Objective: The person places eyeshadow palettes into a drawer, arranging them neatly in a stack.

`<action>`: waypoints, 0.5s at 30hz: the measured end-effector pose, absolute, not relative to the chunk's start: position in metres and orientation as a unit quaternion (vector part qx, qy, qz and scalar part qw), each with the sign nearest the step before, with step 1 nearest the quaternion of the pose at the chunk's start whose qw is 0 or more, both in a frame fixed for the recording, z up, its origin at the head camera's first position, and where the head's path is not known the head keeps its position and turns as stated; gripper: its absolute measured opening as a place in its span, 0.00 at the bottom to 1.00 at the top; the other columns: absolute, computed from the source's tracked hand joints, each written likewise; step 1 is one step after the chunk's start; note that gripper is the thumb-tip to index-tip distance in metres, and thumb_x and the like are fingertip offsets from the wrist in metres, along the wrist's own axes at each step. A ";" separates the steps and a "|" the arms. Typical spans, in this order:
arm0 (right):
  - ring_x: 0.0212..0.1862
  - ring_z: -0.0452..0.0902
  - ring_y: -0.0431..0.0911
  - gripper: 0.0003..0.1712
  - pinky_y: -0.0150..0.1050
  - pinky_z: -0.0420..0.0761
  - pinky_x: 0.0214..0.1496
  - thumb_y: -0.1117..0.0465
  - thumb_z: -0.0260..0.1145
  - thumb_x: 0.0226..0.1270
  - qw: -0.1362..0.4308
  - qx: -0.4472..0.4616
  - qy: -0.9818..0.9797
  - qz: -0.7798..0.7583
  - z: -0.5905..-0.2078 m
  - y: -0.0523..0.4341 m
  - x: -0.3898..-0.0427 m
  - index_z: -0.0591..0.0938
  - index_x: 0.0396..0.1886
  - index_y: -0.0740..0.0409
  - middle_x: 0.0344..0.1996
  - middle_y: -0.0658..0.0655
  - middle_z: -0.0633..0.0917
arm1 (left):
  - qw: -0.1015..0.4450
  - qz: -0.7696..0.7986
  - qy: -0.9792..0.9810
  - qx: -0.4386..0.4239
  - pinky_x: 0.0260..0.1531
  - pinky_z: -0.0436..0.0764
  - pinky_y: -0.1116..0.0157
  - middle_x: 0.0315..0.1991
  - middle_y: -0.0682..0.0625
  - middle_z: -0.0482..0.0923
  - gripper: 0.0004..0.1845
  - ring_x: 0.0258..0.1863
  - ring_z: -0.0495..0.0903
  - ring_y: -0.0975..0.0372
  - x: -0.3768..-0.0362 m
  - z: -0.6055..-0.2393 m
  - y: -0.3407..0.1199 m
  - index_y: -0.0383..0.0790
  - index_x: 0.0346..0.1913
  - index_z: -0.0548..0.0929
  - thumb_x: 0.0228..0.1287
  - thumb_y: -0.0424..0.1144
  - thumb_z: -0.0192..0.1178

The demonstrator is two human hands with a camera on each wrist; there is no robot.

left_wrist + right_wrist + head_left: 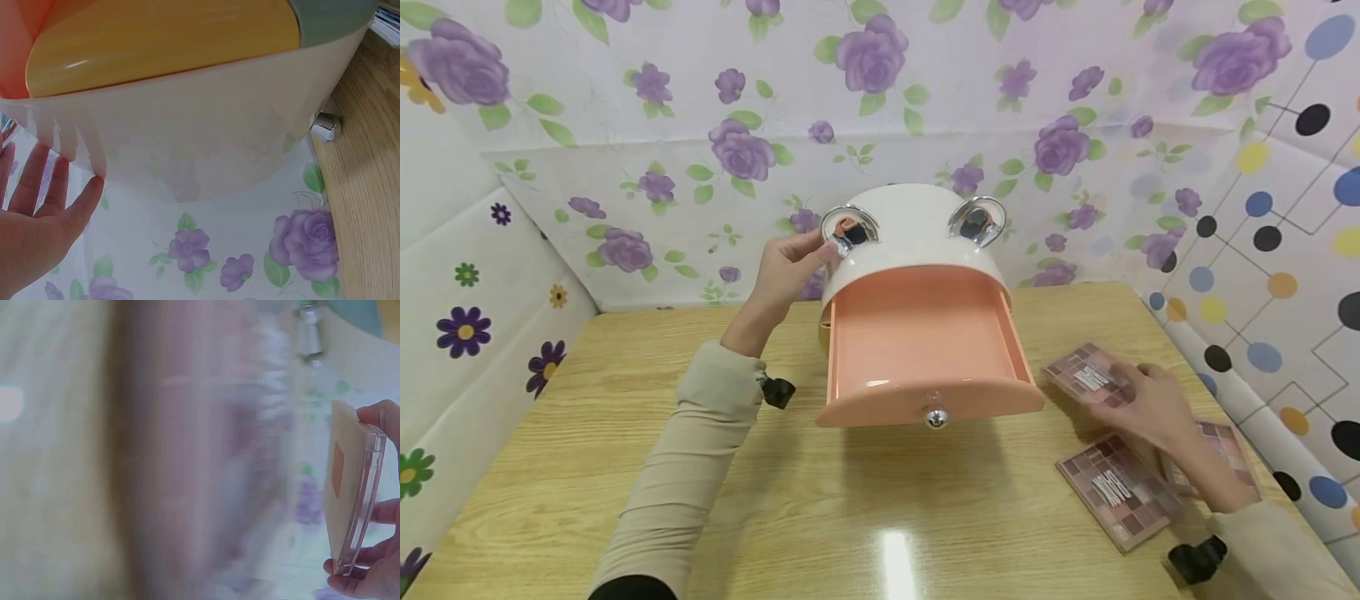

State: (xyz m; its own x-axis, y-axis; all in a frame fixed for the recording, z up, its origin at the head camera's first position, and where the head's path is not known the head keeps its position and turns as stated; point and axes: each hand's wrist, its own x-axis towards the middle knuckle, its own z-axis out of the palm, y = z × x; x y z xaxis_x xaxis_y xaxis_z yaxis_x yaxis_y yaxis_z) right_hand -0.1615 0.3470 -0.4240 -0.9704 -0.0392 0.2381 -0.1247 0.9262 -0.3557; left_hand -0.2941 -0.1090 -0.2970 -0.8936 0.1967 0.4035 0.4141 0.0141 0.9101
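White box point(187, 137) touched by spread fingertips of left grip point(37, 231). Orange panel point(15, 50), yellow panel point(169, 44) and green panel point(334, 19) seen left to right above its rim. Silver knob point(326, 127) seen beside wooden surface point(369, 187); purple-flowered sheet point(219, 244) seen below.

Before you are a white cabinet point(916, 221) with a peach drawer point(923, 337) and a silvery knob point(936, 418), palettes point(1120, 490) gridded in pinks and browns, a yellowish wood-grained table point(805, 508), your beige sleeves point(670, 467), and white backdrops point(685, 67), one patterned with purple roses and green leaves, another with multicoloured dots.
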 end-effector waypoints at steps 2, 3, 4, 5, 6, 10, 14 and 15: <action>0.40 0.69 0.72 0.41 0.62 0.70 0.32 0.43 0.72 0.44 0.134 0.053 -0.970 0.196 -0.414 0.346 -0.159 0.74 0.51 0.69 0.43 0.79 0.72 | 0.081 -0.669 -0.706 -0.218 0.55 0.71 0.62 0.51 0.37 0.74 0.17 0.54 0.73 0.55 -0.294 -0.297 -0.109 0.26 0.53 0.74 0.61 0.30 0.57; 0.40 0.69 0.70 0.40 0.60 0.70 0.31 0.44 0.72 0.44 0.142 0.056 -0.967 0.202 -0.410 0.345 -0.158 0.75 0.50 0.69 0.42 0.78 0.73 | 0.081 -0.669 -0.706 -0.218 0.55 0.70 0.62 0.51 0.37 0.74 0.17 0.54 0.73 0.55 -0.293 -0.296 -0.108 0.26 0.52 0.74 0.61 0.30 0.57; 0.39 0.69 0.69 0.40 0.59 0.70 0.30 0.45 0.72 0.44 0.149 0.057 -0.965 0.206 -0.405 0.345 -0.157 0.75 0.50 0.69 0.42 0.77 0.73 | 0.082 -0.670 -0.705 -0.219 0.55 0.70 0.62 0.51 0.37 0.74 0.17 0.54 0.73 0.55 -0.293 -0.296 -0.108 0.26 0.52 0.74 0.61 0.30 0.57; 0.38 0.70 0.67 0.39 0.57 0.70 0.30 0.45 0.73 0.43 0.152 0.059 -0.964 0.210 -0.400 0.344 -0.156 0.75 0.50 0.69 0.42 0.75 0.73 | 0.082 -0.670 -0.705 -0.219 0.55 0.70 0.62 0.51 0.37 0.74 0.17 0.54 0.73 0.55 -0.293 -0.296 -0.108 0.26 0.52 0.74 0.61 0.30 0.57; 0.38 0.70 0.66 0.39 0.56 0.70 0.30 0.46 0.73 0.43 0.153 0.062 -0.963 0.211 -0.396 0.343 -0.155 0.75 0.50 0.69 0.42 0.75 0.73 | 0.083 -0.670 -0.705 -0.219 0.55 0.70 0.62 0.51 0.37 0.74 0.17 0.55 0.73 0.55 -0.293 -0.296 -0.108 0.26 0.52 0.74 0.61 0.30 0.57; 0.37 0.69 0.61 0.40 0.50 0.69 0.28 0.45 0.72 0.44 0.148 0.068 -0.965 0.208 -0.379 0.341 -0.151 0.75 0.51 0.68 0.43 0.70 0.73 | 0.083 -0.670 -0.705 -0.219 0.56 0.70 0.62 0.51 0.36 0.74 0.17 0.55 0.72 0.55 -0.293 -0.296 -0.108 0.25 0.52 0.74 0.61 0.30 0.57; 0.40 0.69 0.63 0.39 0.54 0.69 0.32 0.46 0.72 0.45 0.146 0.079 -0.962 0.215 -0.364 0.339 -0.147 0.75 0.53 0.66 0.46 0.70 0.73 | 0.080 -0.670 -0.707 -0.213 0.56 0.70 0.62 0.51 0.36 0.73 0.17 0.55 0.72 0.55 -0.293 -0.296 -0.109 0.25 0.52 0.74 0.61 0.30 0.57; 0.43 0.68 0.65 0.38 0.57 0.69 0.34 0.46 0.72 0.46 0.147 0.082 -0.961 0.219 -0.360 0.339 -0.145 0.75 0.53 0.66 0.48 0.71 0.73 | 0.080 -0.670 -0.708 -0.211 0.56 0.70 0.62 0.51 0.36 0.73 0.17 0.55 0.72 0.55 -0.292 -0.296 -0.108 0.25 0.52 0.74 0.61 0.30 0.57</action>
State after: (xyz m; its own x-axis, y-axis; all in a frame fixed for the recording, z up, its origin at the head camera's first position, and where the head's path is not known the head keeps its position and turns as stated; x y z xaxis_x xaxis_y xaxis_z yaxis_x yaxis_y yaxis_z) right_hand -0.1452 0.3390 -0.3601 -0.9433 -0.0921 0.3189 -0.2213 0.8905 -0.3975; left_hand -0.2924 -0.1085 -0.2957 -0.8986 0.1913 0.3949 0.4049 0.0142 0.9143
